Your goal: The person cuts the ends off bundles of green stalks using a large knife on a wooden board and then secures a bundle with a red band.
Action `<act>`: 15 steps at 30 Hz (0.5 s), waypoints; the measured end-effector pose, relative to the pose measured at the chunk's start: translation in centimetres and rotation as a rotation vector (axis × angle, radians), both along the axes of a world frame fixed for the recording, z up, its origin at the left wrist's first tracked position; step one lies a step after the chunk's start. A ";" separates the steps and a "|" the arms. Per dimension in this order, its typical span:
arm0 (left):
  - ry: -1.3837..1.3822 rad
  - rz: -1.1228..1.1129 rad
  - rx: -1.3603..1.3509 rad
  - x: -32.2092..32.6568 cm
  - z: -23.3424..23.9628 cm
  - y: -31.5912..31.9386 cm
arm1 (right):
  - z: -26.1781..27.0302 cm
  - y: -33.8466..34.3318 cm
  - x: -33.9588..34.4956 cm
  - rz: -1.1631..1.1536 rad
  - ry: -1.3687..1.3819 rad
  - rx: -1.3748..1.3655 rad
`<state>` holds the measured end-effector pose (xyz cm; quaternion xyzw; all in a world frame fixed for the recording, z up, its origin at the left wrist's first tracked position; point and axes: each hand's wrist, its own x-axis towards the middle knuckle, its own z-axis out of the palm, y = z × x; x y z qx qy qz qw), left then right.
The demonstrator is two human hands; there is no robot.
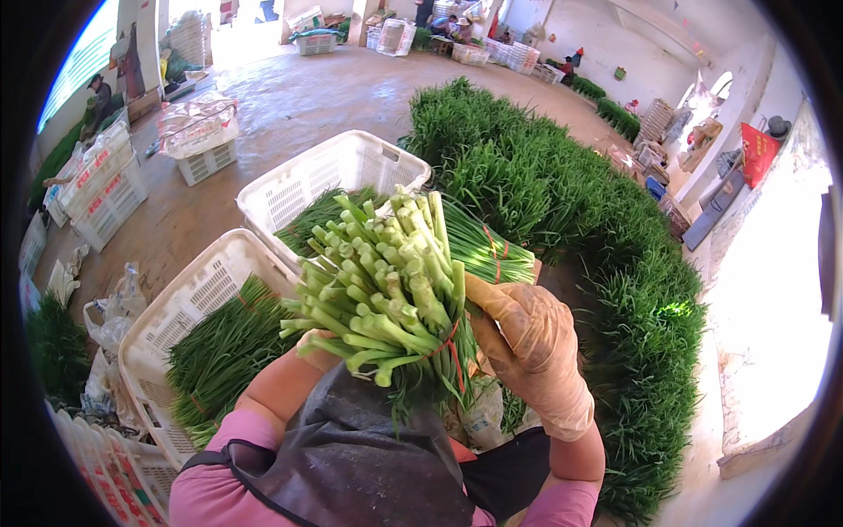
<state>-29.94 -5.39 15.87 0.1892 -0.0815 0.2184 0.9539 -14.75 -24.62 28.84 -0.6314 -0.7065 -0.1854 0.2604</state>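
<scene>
In front of my chest is a large bunch of thick green vegetable stems (395,283), cut ends up towards me. A red band (448,342) circles it low down, and leaves hang below. My right hand (527,349), in a stained pale glove, grips the bunch's right side near the band. Mostly hidden beneath the stems, my left hand (321,350) holds the bunch from the left; its fingers cannot be seen. Just beyond the bunch lies a red-banded bundle of thin green stalks (494,244).
Two white plastic crates (263,191) (141,342) at my left hold bundles of thin green leaves (227,349). A long bank of leafy greens (527,165) curves round my right. Stacked crates (108,191) and plastic bags (118,303) stand at left. Several people sit farther off.
</scene>
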 end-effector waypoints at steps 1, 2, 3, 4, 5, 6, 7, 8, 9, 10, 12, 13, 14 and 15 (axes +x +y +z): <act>0.004 -0.005 0.024 0.3 0.2 0.1 | 0.1 -0.2 0.1 -0.028 -0.011 -0.005; 0.001 -0.018 0.052 0.8 0.5 0.2 | 0.1 -0.3 0.1 -0.054 -0.023 -0.011; -0.004 -0.030 0.091 1.4 0.7 0.3 | 0.1 -0.5 0.2 -0.078 -0.034 -0.017; -0.007 -0.045 0.141 1.9 0.6 0.2 | -0.3 -0.7 0.3 -0.113 -0.005 0.009; -0.013 -0.049 0.212 2.5 0.8 0.2 | -0.5 -1.0 0.5 -0.139 -0.002 0.038; -0.025 -0.065 0.287 3.5 0.8 0.3 | -0.7 -1.4 0.9 -0.179 0.000 0.062; -0.039 -0.072 0.365 4.3 0.9 0.1 | -1.0 -1.7 1.5 -0.217 0.002 0.086; -0.050 -0.066 0.447 5.0 1.1 0.0 | -1.7 -1.7 2.4 -0.146 0.138 0.146; -0.068 -0.061 0.523 5.8 1.3 0.0 | -1.8 -1.9 3.1 -0.128 0.223 0.112; -0.087 -0.056 0.596 6.6 1.3 0.0 | -1.8 -2.1 3.8 -0.110 0.308 0.078; -0.121 -0.021 0.690 7.4 1.4 -0.3 | -2.1 -2.2 4.7 -0.088 0.488 0.025; -0.136 0.005 0.702 7.7 1.5 -0.3 | -3.2 -1.6 5.3 -0.033 0.679 0.098; -0.153 0.027 0.697 7.8 1.4 -0.2 | -3.0 -1.7 5.4 -0.010 0.675 0.131; -0.167 0.061 0.689 7.8 1.3 -0.1 | -3.1 -1.2 5.2 0.099 0.816 0.145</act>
